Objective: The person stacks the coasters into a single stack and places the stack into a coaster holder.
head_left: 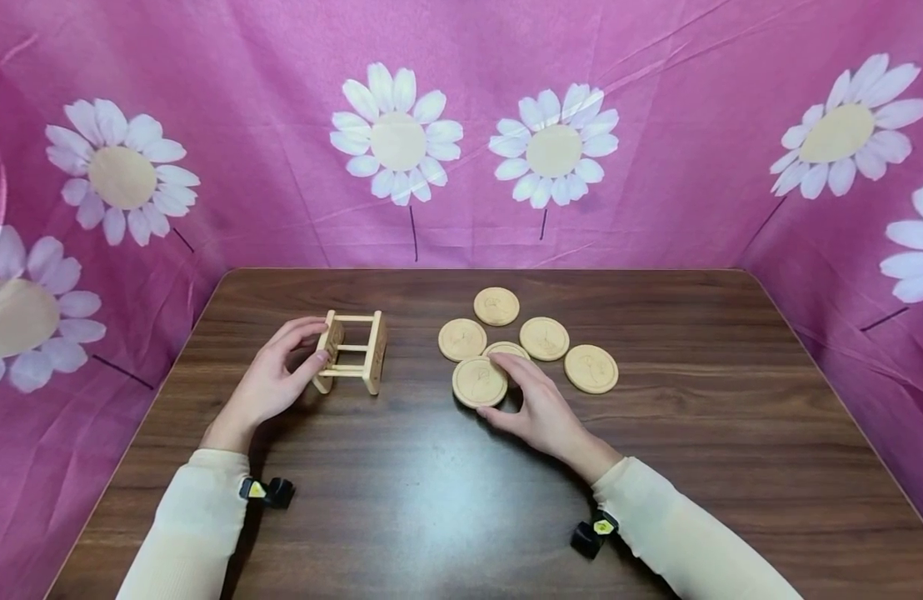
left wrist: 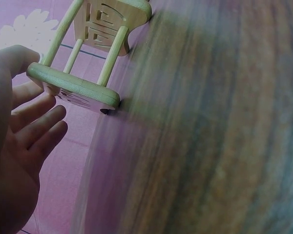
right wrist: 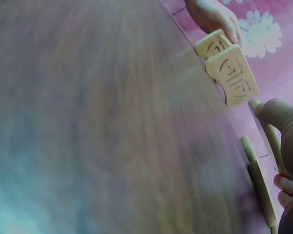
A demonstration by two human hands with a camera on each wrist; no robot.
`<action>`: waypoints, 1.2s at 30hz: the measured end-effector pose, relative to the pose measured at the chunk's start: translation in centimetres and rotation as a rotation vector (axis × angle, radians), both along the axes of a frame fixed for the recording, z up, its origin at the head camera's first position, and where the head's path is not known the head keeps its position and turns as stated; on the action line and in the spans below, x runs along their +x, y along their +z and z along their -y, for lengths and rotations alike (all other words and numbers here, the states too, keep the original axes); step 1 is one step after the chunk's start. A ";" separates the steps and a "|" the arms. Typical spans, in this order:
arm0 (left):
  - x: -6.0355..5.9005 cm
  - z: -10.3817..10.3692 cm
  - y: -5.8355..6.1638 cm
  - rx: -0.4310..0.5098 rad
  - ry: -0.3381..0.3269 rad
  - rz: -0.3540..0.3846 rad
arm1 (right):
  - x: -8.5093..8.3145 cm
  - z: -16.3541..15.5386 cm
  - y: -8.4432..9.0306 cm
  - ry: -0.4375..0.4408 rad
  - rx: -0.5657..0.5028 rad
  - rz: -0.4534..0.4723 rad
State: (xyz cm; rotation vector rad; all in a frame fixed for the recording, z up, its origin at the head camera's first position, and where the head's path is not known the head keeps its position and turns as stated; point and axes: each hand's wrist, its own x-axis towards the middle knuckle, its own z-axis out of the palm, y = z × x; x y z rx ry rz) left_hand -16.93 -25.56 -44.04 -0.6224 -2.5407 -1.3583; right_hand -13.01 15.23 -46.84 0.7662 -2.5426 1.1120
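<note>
A small wooden rack (head_left: 352,352) of two end plates joined by rods lies on the dark wooden table (head_left: 431,500). My left hand (head_left: 311,348) is at its left end plate; in the left wrist view the fingers (left wrist: 34,126) are straight beside the rack (left wrist: 83,58). Several round wooden coasters lie right of centre. My right hand (head_left: 506,392) pinches the nearest coaster (head_left: 478,381) by its rim, thumb on the near side and fingers on the far side. In the right wrist view that coaster (right wrist: 267,139) is seen edge-on by my thumb (right wrist: 278,114).
More coasters lie behind and beside the held one: one at the back (head_left: 496,306), one at the left (head_left: 461,339), one at the right (head_left: 591,368). Pink cloth with white daisies (head_left: 551,150) walls the table on three sides.
</note>
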 end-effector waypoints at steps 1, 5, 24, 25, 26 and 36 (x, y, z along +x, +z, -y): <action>0.0 0.0 0.0 0.002 0.000 0.000 | 0.0 -0.1 0.1 -0.007 0.001 0.006; 0.0 0.0 -0.1 0.009 0.000 -0.003 | -0.1 -0.6 0.5 -0.046 0.028 0.044; -0.1 0.0 -0.2 0.003 0.008 -0.006 | -1.4 -2.1 0.5 -0.190 0.034 0.139; -0.1 0.0 -0.2 0.002 0.007 -0.008 | -1.5 -2.2 0.4 -0.196 0.035 0.140; -0.1 0.0 -0.2 0.002 0.007 -0.009 | -1.5 -2.2 0.3 -0.201 0.036 0.141; -0.2 0.1 -0.3 -0.013 0.017 -0.006 | -1.8 -2.5 -0.2 -0.203 0.048 0.151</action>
